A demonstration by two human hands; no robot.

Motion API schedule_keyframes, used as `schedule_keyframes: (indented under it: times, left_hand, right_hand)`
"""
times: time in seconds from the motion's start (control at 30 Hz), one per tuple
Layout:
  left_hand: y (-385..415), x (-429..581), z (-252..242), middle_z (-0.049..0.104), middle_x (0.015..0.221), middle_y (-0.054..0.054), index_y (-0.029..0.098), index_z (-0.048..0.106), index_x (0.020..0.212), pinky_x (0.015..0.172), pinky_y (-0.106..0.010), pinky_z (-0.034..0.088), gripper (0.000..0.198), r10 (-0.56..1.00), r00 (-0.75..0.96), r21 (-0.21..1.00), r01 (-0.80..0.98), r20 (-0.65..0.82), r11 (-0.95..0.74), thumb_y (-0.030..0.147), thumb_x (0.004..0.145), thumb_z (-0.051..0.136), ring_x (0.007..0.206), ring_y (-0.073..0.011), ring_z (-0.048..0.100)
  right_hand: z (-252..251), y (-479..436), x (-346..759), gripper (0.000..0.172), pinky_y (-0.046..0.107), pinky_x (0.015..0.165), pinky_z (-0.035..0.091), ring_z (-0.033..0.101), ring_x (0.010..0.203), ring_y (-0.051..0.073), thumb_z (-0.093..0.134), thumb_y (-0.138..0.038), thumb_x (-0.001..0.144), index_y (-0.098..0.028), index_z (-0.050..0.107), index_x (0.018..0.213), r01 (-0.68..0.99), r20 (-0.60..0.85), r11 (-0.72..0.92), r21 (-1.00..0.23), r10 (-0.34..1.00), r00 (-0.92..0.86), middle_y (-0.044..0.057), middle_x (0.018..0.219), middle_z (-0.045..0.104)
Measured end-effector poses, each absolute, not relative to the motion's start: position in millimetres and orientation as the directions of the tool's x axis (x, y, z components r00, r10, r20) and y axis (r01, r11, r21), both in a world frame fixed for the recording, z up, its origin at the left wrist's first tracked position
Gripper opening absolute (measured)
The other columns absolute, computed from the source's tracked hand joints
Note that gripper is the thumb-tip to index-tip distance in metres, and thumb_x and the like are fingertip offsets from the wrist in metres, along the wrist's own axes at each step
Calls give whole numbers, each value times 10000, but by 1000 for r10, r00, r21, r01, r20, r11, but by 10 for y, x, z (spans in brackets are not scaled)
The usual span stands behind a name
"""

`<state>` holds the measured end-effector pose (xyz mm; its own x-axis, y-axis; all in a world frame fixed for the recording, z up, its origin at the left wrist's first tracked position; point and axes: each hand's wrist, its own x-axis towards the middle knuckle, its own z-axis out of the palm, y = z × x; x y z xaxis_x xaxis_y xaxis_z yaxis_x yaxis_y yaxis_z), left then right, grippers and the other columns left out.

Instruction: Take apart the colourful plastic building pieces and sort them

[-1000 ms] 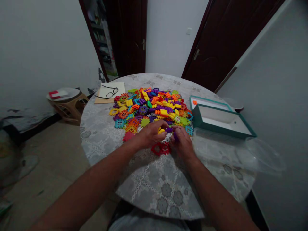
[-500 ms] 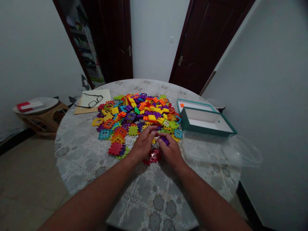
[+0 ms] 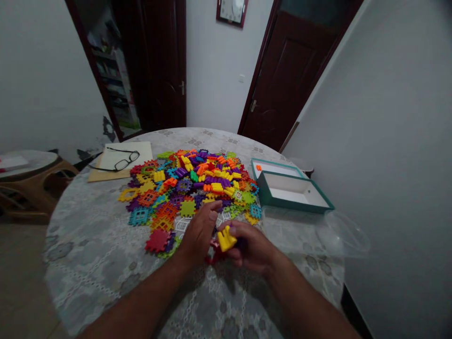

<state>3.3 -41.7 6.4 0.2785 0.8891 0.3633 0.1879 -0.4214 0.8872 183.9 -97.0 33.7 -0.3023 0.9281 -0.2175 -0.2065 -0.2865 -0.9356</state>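
Head view: pinching the yellow block (image 3: 226, 239) between thumb and fingers of the right hand (image 3: 252, 247), with a bit of purple block (image 3: 242, 243) showing behind, too shaded to tell whether joined. Holding it above the near side of the desk (image 3: 106, 268), just short of the pile (image 3: 187, 186). Reaching forward close beside it with the left hand (image 3: 199, 230), fingers stretched and near together; cannot tell whether gripping anything. Leaving a red piece (image 3: 214, 256) low between the hands, partly hidden.

Probably busy fitting or turning small blocks by hand. Seems to call next for a steady right grip and for bringing the left fingers onto the yellow block.

Compared with half a second ago, showing the yellow block plainly in the right fingers instead of mostly hidden by the left; also parting the hands slightly and covering more of the red piece.
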Motion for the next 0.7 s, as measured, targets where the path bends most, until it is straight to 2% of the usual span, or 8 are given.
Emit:
schedule_keyframes:
  times: [0.03,0.1,0.23,0.33,0.37,0.43,0.53,0.7]
  left_hand:
    - [-390,-15,83,728,1384,-132,246,674,1370,1162,-535,530,411,857,255,815,278,449,-509,454,1134,409,1317,-298,664]
    - [-337,-76,93,757,1269,-131,230,693,1285,1121,-534,546,290,763,261,645,414,592,-642,333,1108,487,1234,-298,684]
    - [-290,-55,4,770,1079,-118,214,712,1153,990,-492,587,192,636,375,450,475,674,-757,203,1067,540,1060,-287,711]
    - [-296,-3,-89,763,1007,-114,199,718,1113,922,-476,589,189,602,464,404,460,650,-791,168,1047,544,988,-282,696]
    - [-296,6,-112,762,996,-113,192,718,1105,910,-471,587,187,595,483,396,455,643,-798,159,1042,545,976,-279,690]
    - [-284,9,-142,758,981,-109,186,716,1093,896,-456,582,180,590,505,391,450,630,-803,146,1037,549,959,-273,681]
    - [-253,-10,-151,744,960,-101,198,709,1060,879,-436,571,175,598,518,389,461,612,-797,139,1036,546,946,-267,670]
    - [-229,-27,-151,713,918,-90,207,687,991,833,-420,549,174,617,533,379,494,579,-783,114,1018,542,908,-264,639]
  right_hand:
    - [458,-977,1902,385,226,391,419,475,448,100,719,-514,875,-208,686,1107,-261,-245,-356,-897,893,-376,4,788,676]
    - [723,-936,2052,409,205,393,443,563,465,107,775,-501,856,-200,689,1119,-251,-235,-351,-902,888,-396,7,787,690]
    - [1189,-461,2459,406,202,457,521,735,665,174,814,-452,842,-201,695,1139,-117,-100,-113,-987,989,-111,45,881,733]
    - [1379,213,2863,353,227,529,580,731,693,173,792,-388,841,-196,690,1119,89,89,72,-993,976,199,37,864,730]
    - [1411,452,3006,308,227,537,579,723,690,167,768,-357,853,-190,691,1099,172,123,74,-982,948,295,41,859,731]
    - [1432,884,3282,193,232,558,575,709,683,156,719,-324,895,-176,689,1016,303,92,-56,-951,888,451,53,844,728]
    - [1373,1338,3614,151,266,543,557,651,597,152,777,-260,857,-149,677,880,376,58,-177,-909,841,537,68,739,699]
    - [1130,1647,3890,240,301,527,530,619,550,167,883,-217,763,-140,655,752,461,39,-277,-843,823,566,80,646,669]
